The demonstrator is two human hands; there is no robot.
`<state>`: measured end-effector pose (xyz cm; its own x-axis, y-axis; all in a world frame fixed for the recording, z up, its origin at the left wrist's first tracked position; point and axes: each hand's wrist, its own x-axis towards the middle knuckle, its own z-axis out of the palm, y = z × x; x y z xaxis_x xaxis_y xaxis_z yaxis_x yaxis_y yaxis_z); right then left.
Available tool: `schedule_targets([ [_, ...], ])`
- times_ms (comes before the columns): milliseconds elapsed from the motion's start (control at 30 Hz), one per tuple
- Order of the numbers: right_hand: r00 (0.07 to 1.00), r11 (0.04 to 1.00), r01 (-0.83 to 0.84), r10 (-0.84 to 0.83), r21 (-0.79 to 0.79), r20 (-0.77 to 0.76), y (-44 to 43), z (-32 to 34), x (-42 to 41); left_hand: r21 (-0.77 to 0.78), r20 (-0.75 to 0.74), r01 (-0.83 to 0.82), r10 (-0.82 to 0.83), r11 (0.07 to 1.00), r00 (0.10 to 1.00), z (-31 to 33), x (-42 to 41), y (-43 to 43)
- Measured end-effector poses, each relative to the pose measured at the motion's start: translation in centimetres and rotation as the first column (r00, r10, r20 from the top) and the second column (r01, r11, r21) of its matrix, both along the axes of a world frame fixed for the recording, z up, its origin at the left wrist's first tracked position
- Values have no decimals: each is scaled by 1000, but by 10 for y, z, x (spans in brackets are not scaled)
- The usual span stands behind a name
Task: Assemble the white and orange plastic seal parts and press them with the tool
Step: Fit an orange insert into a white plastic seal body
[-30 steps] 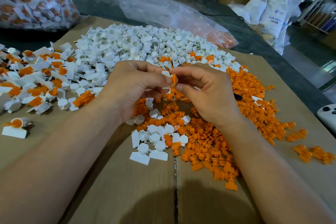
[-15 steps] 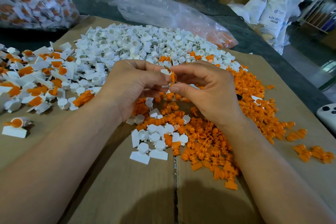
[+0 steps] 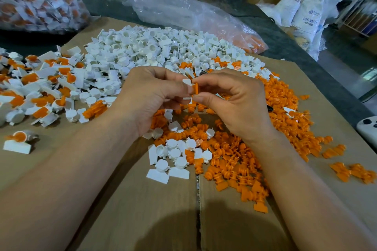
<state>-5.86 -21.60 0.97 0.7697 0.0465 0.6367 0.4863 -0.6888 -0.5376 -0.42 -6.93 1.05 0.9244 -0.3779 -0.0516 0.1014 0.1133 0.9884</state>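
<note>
1. The left hand [image 3: 155, 96] pinches a white part [image 3: 186, 82] between thumb and curled fingertips. The right hand [image 3: 234, 104] pinches an orange part [image 3: 195, 88] the same way. The two pieces touch, held above the middle of the cardboard [image 3: 142, 210].
2. Both look like light, stiff, smooth moulded plastic, small enough to slip. Holding the white one by its flat tab and the orange one by its head seems safest.
3. A white pile [image 3: 155, 47] lies far, an orange pile [image 3: 234, 161] near right, and assembled seals [image 3: 40, 83] to the left.
4. Nothing blocks the hands. A black object [image 3: 270, 108] just right of the right hand is mostly hidden, so I cannot tell whether it is the tool.
</note>
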Motion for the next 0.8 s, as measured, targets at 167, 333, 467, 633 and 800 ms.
schedule_targets([
  [167, 1000, 1000, 1, -1, 11, -16, 1, 0, -1, 3, 13, 5, -5, 1000, 1000, 0, 0, 0],
  [333, 997, 999, 9, -5, 46, -73, -1, 3, -2, -24, 38, 31, -30, 999, 999, 1, -1, 1],
  [467, 995, 998, 48, -45, 42, -86, -3, 4, -2, -38, 41, 43, -42, 998, 998, 2, -1, 1],
  [633, 995, 999, 27, -22, 44, -98, -1, 4, -2, -42, 53, 46, -44, 998, 998, 1, -1, 1],
  [800, 994, 999, 26, -22, 32, -110, -1, 4, -2, -10, 97, 20, -19, 1000, 995, -1, -1, 0],
])
